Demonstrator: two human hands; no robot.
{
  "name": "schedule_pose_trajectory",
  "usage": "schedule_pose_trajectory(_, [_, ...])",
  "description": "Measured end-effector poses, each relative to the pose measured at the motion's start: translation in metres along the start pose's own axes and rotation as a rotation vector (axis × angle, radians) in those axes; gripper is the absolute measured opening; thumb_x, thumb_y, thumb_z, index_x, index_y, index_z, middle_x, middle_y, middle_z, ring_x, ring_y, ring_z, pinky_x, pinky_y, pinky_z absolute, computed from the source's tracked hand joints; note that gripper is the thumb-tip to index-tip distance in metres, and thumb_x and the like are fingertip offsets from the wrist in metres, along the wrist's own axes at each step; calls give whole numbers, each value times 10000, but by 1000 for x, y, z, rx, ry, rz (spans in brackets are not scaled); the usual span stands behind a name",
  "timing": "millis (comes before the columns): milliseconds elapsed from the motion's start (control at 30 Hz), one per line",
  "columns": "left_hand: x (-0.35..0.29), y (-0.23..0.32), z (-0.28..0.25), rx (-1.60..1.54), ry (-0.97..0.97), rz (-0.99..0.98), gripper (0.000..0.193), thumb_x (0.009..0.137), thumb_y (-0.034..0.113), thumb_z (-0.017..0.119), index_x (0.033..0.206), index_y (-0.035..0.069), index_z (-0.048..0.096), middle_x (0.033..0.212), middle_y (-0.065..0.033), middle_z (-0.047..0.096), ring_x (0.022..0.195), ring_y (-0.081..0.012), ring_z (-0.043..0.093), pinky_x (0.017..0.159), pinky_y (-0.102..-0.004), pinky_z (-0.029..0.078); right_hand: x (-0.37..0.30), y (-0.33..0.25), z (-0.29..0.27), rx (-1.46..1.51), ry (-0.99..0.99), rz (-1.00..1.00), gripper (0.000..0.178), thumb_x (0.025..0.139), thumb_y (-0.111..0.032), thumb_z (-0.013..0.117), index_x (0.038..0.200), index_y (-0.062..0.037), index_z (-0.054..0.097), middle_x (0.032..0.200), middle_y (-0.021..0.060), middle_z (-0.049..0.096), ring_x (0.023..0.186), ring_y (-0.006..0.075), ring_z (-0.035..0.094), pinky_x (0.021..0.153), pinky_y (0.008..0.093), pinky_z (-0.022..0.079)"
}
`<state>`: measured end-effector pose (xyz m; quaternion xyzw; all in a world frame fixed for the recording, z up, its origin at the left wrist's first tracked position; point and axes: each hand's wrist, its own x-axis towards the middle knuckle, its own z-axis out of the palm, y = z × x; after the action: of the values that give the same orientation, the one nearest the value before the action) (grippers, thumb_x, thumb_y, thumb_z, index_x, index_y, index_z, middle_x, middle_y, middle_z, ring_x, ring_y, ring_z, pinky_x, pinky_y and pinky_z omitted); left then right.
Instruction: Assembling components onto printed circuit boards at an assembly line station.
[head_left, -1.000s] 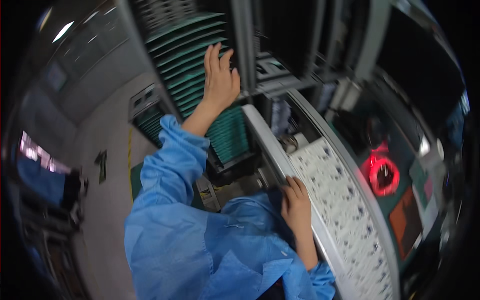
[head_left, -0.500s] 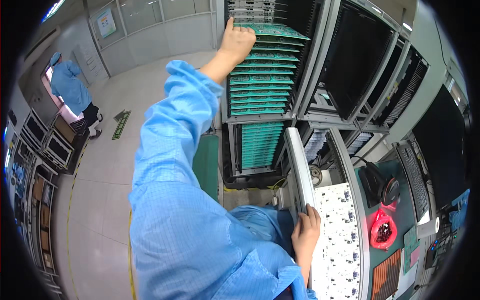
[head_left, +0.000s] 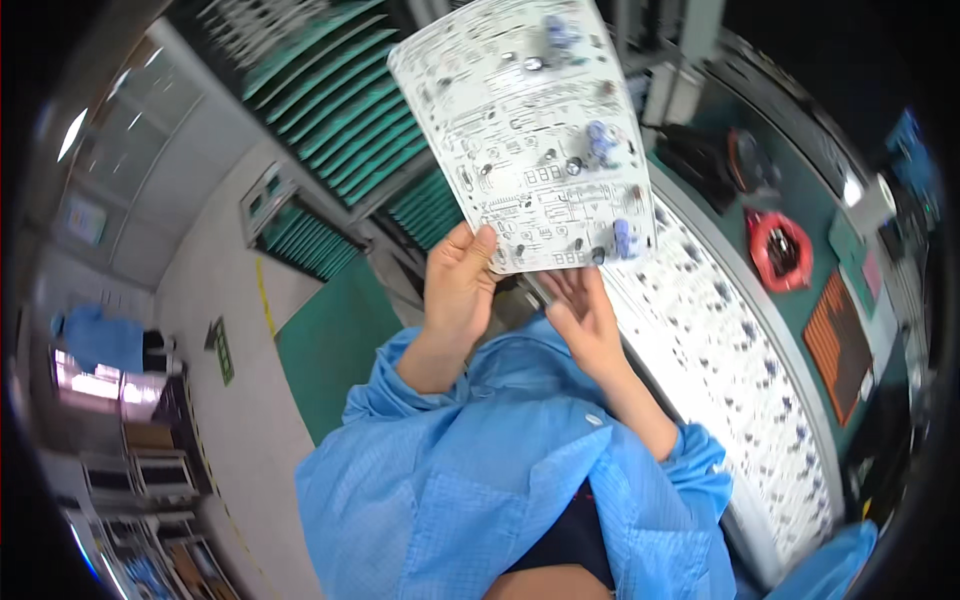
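Note:
A white printed circuit board with blue parts and small black components is held up tilted in front of me. My left hand is shut on its lower left corner, thumb on the white face. Just under the board's bottom edge is my right hand, palm up and fingers apart. Its fingertips reach the edge, and whether they touch the board I cannot tell. Behind the board stands a rack with green boards stacked in its slots.
To the right runs a conveyor line carrying more white boards. Beyond it, a green bench holds a red bag of small dark parts, an orange-brown ribbed tray and a white roll. Far left, another person in blue stands.
My left hand has come away from the rack and now holds a white board. My right hand has left the conveyor rail and risen toward the board. My view has turned.

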<state>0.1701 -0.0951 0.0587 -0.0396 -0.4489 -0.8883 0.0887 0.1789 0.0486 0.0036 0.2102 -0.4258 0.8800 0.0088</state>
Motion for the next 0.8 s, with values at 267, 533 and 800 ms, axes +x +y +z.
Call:
schedule_pose_trajectory(267, [12,-53,-44,468,-32,144,407,1017,297,504,1215,-52,569,1141,-134,642,1018,-193,614,929,-322,477,-8,2,-43,237,377,35,335,1002,-93,517,1314,19,466,1201,106,634,1063,138,601,946,293,463])
schedule_pose_trajectory(533, [112,1,-124,874,92,-23,419,1022,312,480,1177,-58,599,1036,-122,666,916,-173,631,818,-301,491,-13,16,-51,21,226,310,372,1000,-89,508,1349,20,439,1273,128,595,1112,173,600,949,310,488])
schedule_pose_trajectory(800, [237,-29,-117,1046,47,-193,375,1000,275,517,1041,-65,670,924,-141,702,774,-169,644,697,-334,493,-5,6,-45,-320,298,283,384,1012,-73,460,1376,34,398,1323,185,549,1070,192,624,954,319,480])
